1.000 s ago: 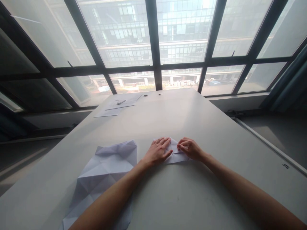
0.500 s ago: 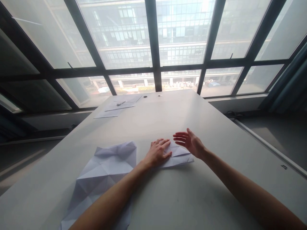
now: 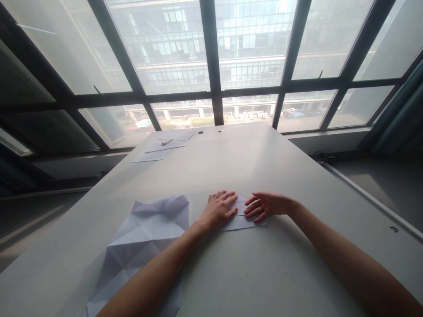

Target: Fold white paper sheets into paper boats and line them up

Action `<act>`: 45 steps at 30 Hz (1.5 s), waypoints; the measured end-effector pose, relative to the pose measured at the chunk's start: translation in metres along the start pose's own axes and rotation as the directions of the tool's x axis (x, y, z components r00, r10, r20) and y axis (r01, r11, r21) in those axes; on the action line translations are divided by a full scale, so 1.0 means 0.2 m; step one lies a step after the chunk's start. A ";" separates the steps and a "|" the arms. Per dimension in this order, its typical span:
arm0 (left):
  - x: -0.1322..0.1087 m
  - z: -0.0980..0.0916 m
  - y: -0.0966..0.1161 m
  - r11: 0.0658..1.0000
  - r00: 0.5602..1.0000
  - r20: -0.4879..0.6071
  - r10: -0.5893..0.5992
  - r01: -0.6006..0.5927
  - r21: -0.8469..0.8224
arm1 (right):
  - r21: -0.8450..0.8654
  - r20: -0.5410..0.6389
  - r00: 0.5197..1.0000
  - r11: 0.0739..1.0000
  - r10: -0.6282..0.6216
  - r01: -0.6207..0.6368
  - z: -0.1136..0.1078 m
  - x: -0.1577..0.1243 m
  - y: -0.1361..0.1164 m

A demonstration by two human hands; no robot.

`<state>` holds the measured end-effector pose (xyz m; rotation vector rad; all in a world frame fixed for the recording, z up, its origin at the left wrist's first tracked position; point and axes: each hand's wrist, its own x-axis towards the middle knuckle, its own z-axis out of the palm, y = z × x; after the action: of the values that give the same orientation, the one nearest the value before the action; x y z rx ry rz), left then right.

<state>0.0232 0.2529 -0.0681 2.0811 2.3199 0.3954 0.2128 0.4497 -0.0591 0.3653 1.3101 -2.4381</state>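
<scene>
My left hand (image 3: 218, 211) rests, fingers spread, on already folded paper (image 3: 240, 220); my right hand (image 3: 266, 204) curves loosely open at its three o'clock side. Remaining folds, I can't tell.

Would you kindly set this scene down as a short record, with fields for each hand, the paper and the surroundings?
Left hand: palm down on the folded paper, fingers spread
Folded paper: white, flat, partly covered by the left hand
Right hand: over the paper's right part, fingers slightly bent; contact unclear
Left of the paper: a larger creased sheet
Far left: papers with a small pale object on top
Surface: white table
Background: large windows
</scene>
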 end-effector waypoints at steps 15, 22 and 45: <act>-0.01 -0.01 0.02 0.999 0.999 -0.035 0.012 -0.010 0.046 | -0.989 -0.109 0.580 0.146 -0.807 0.018 0.03 0.16 0.10; -0.01 -0.01 0.02 0.998 0.997 -0.044 0.064 -0.064 0.008 | -0.991 -0.034 0.663 -0.063 -0.748 -0.121 0.07 0.14 0.10; 0.00 -0.03 0.03 0.994 0.994 -0.011 0.106 -0.106 0.034 | -0.973 -0.035 0.668 -0.127 -0.743 -0.192 0.14 0.12 0.11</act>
<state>0.0290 0.2523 -0.0606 2.2305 2.2445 0.3745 0.1989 0.4109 -0.0707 0.4298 3.4028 -0.5779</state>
